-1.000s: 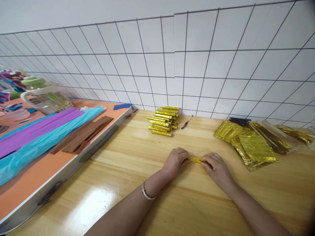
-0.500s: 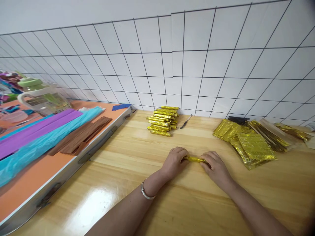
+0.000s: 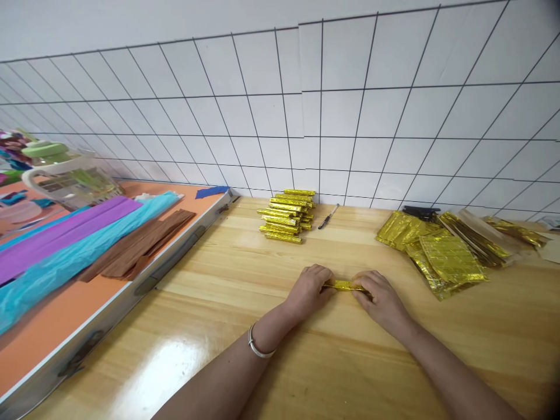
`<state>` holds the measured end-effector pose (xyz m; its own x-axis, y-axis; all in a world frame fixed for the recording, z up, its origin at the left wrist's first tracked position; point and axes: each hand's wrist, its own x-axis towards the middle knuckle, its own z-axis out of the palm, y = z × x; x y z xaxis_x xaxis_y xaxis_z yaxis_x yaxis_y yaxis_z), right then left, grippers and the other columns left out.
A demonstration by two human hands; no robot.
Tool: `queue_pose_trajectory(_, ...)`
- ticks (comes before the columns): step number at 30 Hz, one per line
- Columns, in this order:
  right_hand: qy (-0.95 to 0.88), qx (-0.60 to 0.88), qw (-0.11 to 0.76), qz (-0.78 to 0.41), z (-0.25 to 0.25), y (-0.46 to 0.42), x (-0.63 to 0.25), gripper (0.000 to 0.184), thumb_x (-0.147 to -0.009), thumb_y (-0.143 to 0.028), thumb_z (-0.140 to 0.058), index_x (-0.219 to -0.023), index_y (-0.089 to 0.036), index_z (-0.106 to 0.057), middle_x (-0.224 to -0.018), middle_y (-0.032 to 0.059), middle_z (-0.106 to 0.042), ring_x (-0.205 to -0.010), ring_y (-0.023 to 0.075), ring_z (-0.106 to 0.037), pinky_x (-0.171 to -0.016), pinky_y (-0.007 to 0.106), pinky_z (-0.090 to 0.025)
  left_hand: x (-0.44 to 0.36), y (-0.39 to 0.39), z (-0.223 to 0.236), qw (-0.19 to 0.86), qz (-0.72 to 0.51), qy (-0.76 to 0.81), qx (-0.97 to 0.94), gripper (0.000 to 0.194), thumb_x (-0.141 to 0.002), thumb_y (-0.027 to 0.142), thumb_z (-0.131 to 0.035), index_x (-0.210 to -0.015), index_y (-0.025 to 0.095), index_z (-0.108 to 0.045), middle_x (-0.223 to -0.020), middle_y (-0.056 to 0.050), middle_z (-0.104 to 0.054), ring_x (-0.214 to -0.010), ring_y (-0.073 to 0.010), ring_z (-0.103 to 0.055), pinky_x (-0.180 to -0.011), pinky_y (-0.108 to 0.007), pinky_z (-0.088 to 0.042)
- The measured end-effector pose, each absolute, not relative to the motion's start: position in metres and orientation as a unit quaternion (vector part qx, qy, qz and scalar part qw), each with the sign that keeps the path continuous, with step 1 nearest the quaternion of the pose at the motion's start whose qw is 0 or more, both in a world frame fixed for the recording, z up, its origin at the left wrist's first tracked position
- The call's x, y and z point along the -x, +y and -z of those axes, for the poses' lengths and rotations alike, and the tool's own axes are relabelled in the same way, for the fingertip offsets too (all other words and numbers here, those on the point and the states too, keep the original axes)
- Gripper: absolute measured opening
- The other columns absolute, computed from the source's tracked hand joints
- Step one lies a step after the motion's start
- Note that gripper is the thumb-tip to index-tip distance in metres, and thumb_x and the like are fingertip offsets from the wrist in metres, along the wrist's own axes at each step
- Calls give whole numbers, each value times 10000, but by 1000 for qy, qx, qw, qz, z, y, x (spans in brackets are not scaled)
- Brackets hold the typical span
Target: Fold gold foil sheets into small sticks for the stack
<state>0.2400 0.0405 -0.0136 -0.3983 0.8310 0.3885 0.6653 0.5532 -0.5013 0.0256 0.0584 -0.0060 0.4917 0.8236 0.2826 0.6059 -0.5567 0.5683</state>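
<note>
A narrow strip of gold foil spans the gap between my two hands, just over the wooden table. My left hand is closed on its left end, and my right hand grips the right end. The fingers hide both ends of the foil. Beyond them, near the wall, lies a pile of rolled gold foil tubes. Flat gold foil sheets are stacked loosely to the right of my right hand.
A pen lies beside the tubes. Black strips sit behind the foil sheets. On the left, an orange board with a raised edge carries brown crepe paper, blue paper, purple paper and a clear basket.
The foil between my hands looks slightly wider and flatter, and my right hand has shifted a little to the left. The whole view has moved slightly.
</note>
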Motion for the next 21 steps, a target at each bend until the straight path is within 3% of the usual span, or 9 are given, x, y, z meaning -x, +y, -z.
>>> queue_pose_trajectory(14,-811,481,299,-148,13,37,-238,206,-778,-155,-562,-970,-226,-586,-955,40,-617,-933,207,-530,-830,364,-425,-27,57,6,225,-269,429,-832,125,-725,156,-621,-805,181,-527,-821,-20,-569,-817,-176,-508,-751,-289,-386)
queue_pose_trajectory(19,-784,496,332,-174,7,39,-246,412,-712,-245,-658,-1112,-241,-561,-1109,58,-569,-1055,227,-494,-911,382,-406,-16,57,-11,261,-305,417,-816,297,-707,187,-662,-967,199,-519,-1022,-47,-575,-941,-193,-515,-835,-318,-405)
queue_pose_trajectory(21,-748,516,366,-200,1,43,-253,391,-734,-303,-648,-1110,-236,-563,-1115,63,-566,-1059,222,-499,-912,372,-410,-5,61,-23,267,-318,413,-811,246,-747,225,-635,-966,205,-524,-1089,-55,-560,-1003,-196,-506,-880,-329,-396)
